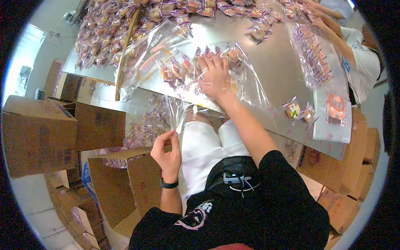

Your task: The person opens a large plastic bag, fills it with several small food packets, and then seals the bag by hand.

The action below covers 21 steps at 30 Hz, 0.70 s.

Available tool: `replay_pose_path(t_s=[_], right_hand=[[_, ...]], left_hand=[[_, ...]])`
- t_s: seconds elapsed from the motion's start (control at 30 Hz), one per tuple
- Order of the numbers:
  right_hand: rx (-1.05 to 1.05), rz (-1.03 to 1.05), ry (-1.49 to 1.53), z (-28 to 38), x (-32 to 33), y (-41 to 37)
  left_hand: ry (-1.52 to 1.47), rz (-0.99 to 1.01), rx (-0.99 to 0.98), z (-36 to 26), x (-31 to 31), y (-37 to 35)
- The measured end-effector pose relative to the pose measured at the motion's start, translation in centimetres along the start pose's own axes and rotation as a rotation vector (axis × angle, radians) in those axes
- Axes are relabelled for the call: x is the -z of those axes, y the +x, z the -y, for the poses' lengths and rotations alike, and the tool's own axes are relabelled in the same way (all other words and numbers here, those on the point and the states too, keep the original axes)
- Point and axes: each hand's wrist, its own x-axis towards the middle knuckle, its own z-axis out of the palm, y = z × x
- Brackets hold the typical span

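Observation:
My right hand (214, 77) lies with fingers spread on a clear plastic bag (248, 89) at the table's near edge. Several small wrapped snacks (166, 73) sit in a row in the bag, partly under and around my fingers. Lower and to the left, my left hand (167, 151) pinches the edge of clear film between thumb and fingers, beside my white-clad leg. The film stretches from this pinch up toward the table edge. Two loose wrapped snacks (293, 110) lie to the right of my right forearm.
A large pile of wrapped snacks (98, 35) lies at the back left, beside a wooden strip (126, 54). A filled bag (310, 56) and a stack of flat bags (332, 114) are on the right, near another person's arms (335, 39). Cardboard boxes (112, 187) stand below left.

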Motion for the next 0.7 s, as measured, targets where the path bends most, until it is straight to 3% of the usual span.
replay_pose_path(t_s=[0.2,0.4,0.6,0.7], right_hand=[[0.145,-0.057,0.073,0.3,0.1,-1.1],[0.077,0.037,0.151,0.6,-0.4,0.4],[0.179,0.083,0.091,0.0,-1.4,0.9],[0.111,0.111,0.002,-0.7,-2.2,1.0]], left_hand=[[-0.047,0.035,0.005,0.1,-0.6,-0.3],[-0.026,0.027,-0.031,-0.1,-0.6,-0.4],[-0.015,0.034,-0.098,0.0,-0.8,-0.4],[-0.007,0.037,-0.1,-0.1,-0.7,-0.6]])
